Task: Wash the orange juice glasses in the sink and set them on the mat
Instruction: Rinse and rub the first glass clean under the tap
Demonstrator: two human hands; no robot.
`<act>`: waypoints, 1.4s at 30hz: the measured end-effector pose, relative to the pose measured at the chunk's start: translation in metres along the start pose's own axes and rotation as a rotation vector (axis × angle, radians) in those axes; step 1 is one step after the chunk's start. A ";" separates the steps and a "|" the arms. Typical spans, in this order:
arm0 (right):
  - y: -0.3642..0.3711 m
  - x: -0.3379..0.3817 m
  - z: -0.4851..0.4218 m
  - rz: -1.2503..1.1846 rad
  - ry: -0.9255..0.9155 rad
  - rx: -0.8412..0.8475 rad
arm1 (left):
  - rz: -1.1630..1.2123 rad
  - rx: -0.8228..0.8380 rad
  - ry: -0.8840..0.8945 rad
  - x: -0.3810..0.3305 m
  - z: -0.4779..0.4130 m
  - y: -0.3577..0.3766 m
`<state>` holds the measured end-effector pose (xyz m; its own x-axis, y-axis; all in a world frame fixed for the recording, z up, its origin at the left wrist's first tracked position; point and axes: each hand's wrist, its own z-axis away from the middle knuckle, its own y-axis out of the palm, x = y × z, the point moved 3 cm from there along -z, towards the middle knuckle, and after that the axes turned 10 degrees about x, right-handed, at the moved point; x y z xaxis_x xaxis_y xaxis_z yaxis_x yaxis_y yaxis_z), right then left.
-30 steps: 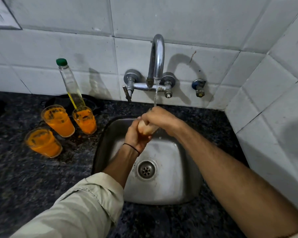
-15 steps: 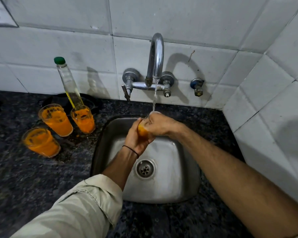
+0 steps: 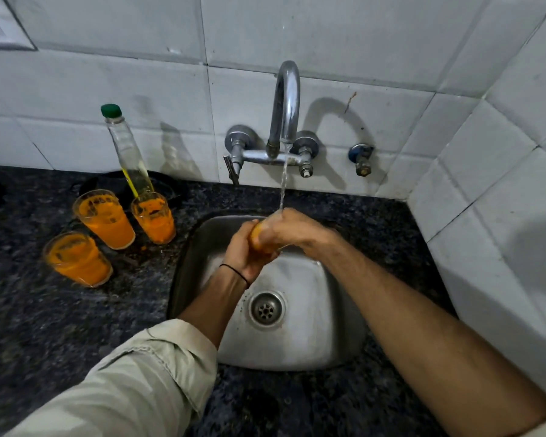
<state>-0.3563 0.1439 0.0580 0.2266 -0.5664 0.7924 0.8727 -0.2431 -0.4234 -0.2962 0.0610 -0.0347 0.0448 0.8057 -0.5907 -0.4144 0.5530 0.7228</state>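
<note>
Glass rinsed under the stream.
Left hand and right hand wrapped it; best rotated near the sink back edge.

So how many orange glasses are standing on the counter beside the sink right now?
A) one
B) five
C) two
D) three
D: three stand on the dark counter left of the sink: a front glass, a back-left glass and a back-right glass. Another, the held glass, is gripped by the left hand and right hand under the tap.
</note>
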 end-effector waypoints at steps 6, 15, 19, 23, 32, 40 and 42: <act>-0.007 -0.007 -0.001 0.338 -0.178 0.182 | 0.107 0.096 -0.304 -0.004 0.009 -0.006; -0.007 -0.028 -0.013 -0.204 0.060 0.110 | -0.102 -0.004 0.045 -0.008 -0.002 -0.010; -0.006 -0.031 -0.011 0.071 -0.135 0.154 | 0.039 0.053 -0.234 -0.003 0.009 -0.013; -0.001 -0.034 -0.014 0.216 -0.160 0.154 | -0.018 -0.066 -0.322 -0.002 0.006 -0.009; 0.042 -0.069 -0.022 -1.250 0.170 -0.198 | -1.143 -0.136 0.666 -0.039 0.015 0.016; 0.049 -0.068 -0.026 -1.203 0.262 -0.130 | -1.153 -0.143 0.540 -0.029 0.021 0.000; 0.035 -0.062 -0.027 -0.825 0.227 -0.173 | -0.685 -0.238 0.231 -0.018 0.020 -0.015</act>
<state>-0.3512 0.1485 -0.0178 -0.5568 -0.2955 0.7763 0.6379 -0.7507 0.1718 -0.2724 0.0422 -0.0273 0.1817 0.2193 -0.9586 -0.5482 0.8319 0.0864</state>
